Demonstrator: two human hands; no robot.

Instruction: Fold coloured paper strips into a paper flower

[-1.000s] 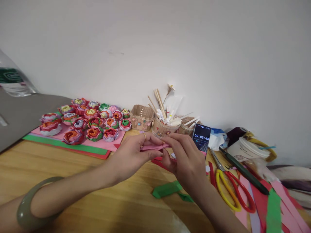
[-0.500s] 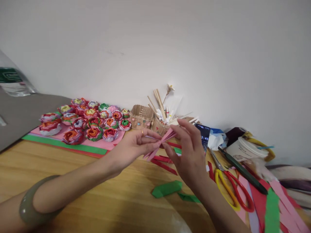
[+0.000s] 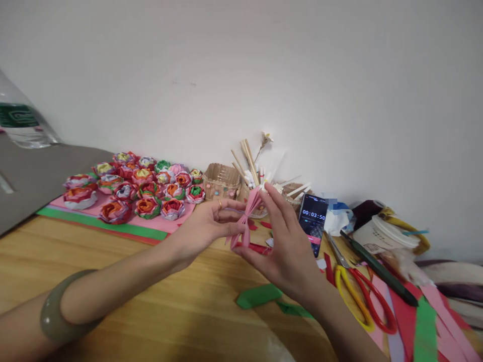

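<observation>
A bundle of folded pink paper (image 3: 247,216), pinched narrow in the middle and fanned at both ends like a bow, is held above the table. My left hand (image 3: 206,221), with a ring on one finger and a bangle up the arm, grips its pinched middle between thumb and fingers. My right hand (image 3: 285,241) spans the bundle, fingertips against the upper fan and thumb at the lower fan. Behind and below lie red paper strips (image 3: 260,248), partly hidden by the right hand. Folded green paper (image 3: 260,295) rests on the tabletop nearer to me.
Several layered paper flowers (image 3: 147,190) stand on pink sheets at left. Behind are a cardboard basket (image 3: 221,183) and sticks (image 3: 249,158). To the right are a phone (image 3: 313,221) showing a timer, scissors (image 3: 354,289), a dark green tool (image 3: 381,271), a white tub (image 3: 385,236) and paper strips (image 3: 426,327).
The pink bundle has turned from slanting to more upright. My right thumb has moved down to its lower end, and the right hand has shifted slightly left, uncovering more of the phone.
</observation>
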